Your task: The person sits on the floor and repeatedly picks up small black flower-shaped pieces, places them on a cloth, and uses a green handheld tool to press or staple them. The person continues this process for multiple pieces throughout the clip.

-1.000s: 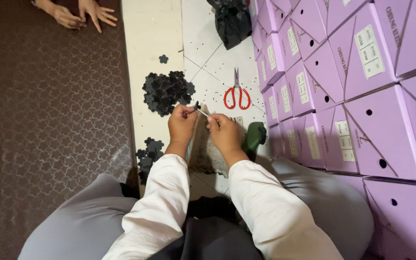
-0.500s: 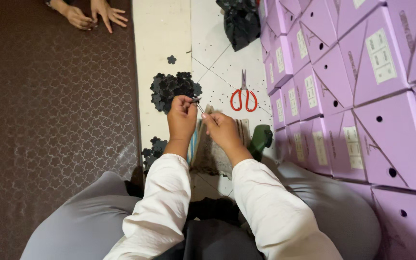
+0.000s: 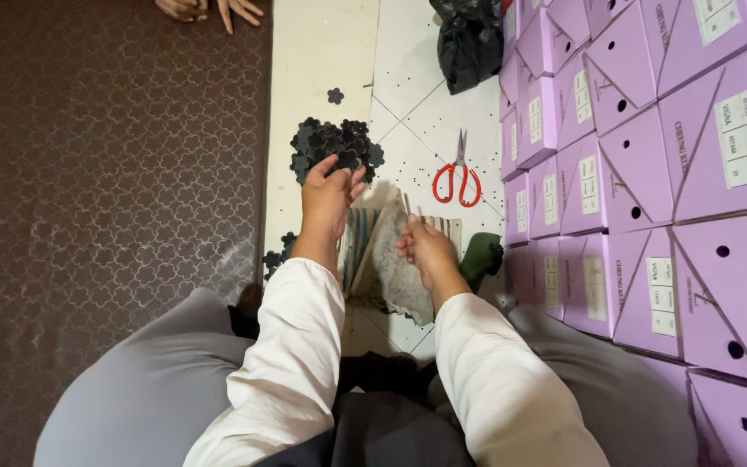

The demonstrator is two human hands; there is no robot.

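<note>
Both our hands work over the floor: our left hand (image 3: 328, 195) spreads open above the pile of black flower pieces (image 3: 332, 149). Our right hand (image 3: 425, 246) pinches a thin metal tool (image 3: 407, 206), with the red scissors (image 3: 457, 177) lying nearby.

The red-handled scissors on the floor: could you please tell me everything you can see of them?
The scissors have two red loop handles, plastic by the look, and slim grey metal blades. They lie flat and shut on the white tiled floor, blades pointing away from the person, handles nearer. Nothing touches them: they sit apart from both hands, between the pile of black flower-shaped pieces and the purple boxes.
</note>
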